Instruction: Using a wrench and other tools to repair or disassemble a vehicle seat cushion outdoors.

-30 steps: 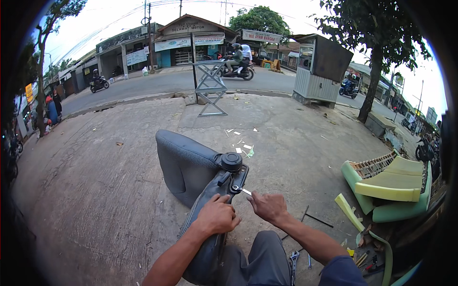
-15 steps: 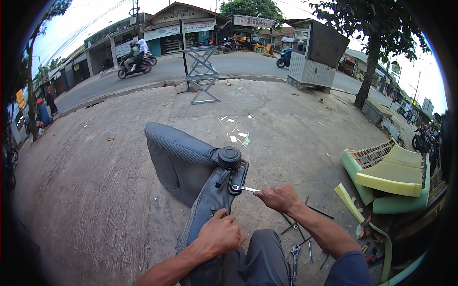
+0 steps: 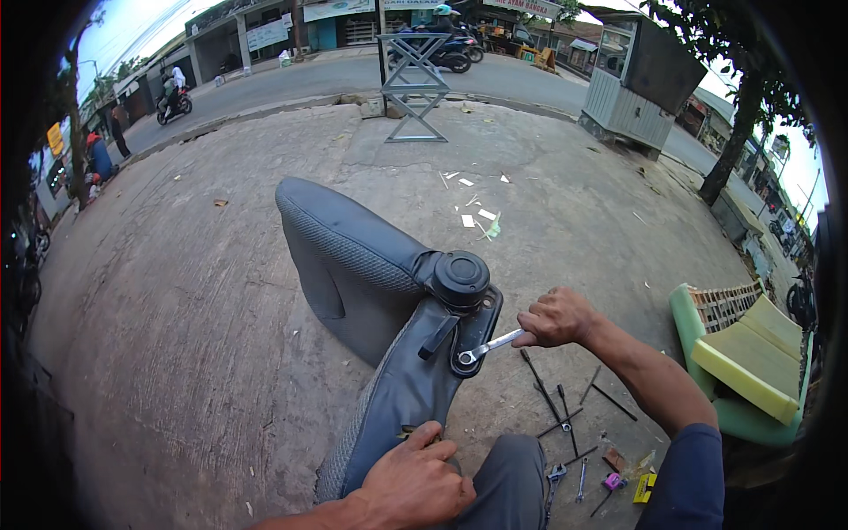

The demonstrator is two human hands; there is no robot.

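A dark grey car seat (image 3: 349, 243) lies on its side, with a round black recliner knob (image 3: 460, 278), a short lever and a metal side bracket (image 3: 488, 314). My right hand (image 3: 554, 318) grips a silver wrench (image 3: 496, 343), whose ring end sits on a bolt at the bracket's lower end. Lower down, my left hand (image 3: 422, 473) holds the seat's side with curled fingers, near a small opening in the cover that they partly hide. My grey-trousered knee (image 3: 511, 481) is right beside the seat.
Several tools and black rods (image 3: 558, 404) lie on the concrete at my right, beside a yellow box (image 3: 644, 488). A pale green, stripped sofa (image 3: 746, 358) stands farther right. Ahead are a metal folding stand (image 3: 415, 88), a kiosk (image 3: 627, 106) and a road with motorbikes (image 3: 172, 104).
The view has tipped down and closer to the seat. My right hand has swung the wrench handle upward and away from me. My left hand has slid lower along the seat.
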